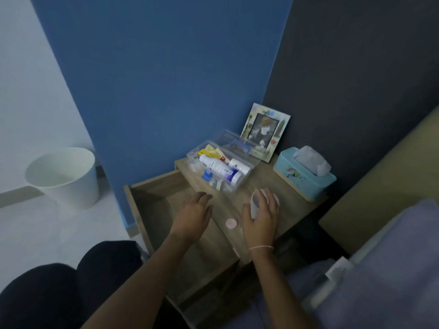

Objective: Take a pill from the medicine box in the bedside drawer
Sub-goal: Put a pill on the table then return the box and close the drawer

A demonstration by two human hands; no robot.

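A clear plastic medicine box (215, 162) stands with its lid up at the back of the wooden bedside table (287, 198). White bottles, a yellow packet and small blue items lie in it. My right hand (260, 214) is shut on a small white pill bottle (255, 205) held over the tabletop, in front of the box. A round pink cap (231, 223) lies on the table between my hands. My left hand (193, 213) hovers palm down with fingers apart over the pulled-out drawer (152, 203). No pill is visible.
A framed picture (264, 131) leans on the wall behind the box. A teal tissue box (305, 178) stands at the table's right. A white waste bin (64, 176) stands on the floor at left. Bedding (389, 269) lies at right, my dark-clothed knees at lower left.
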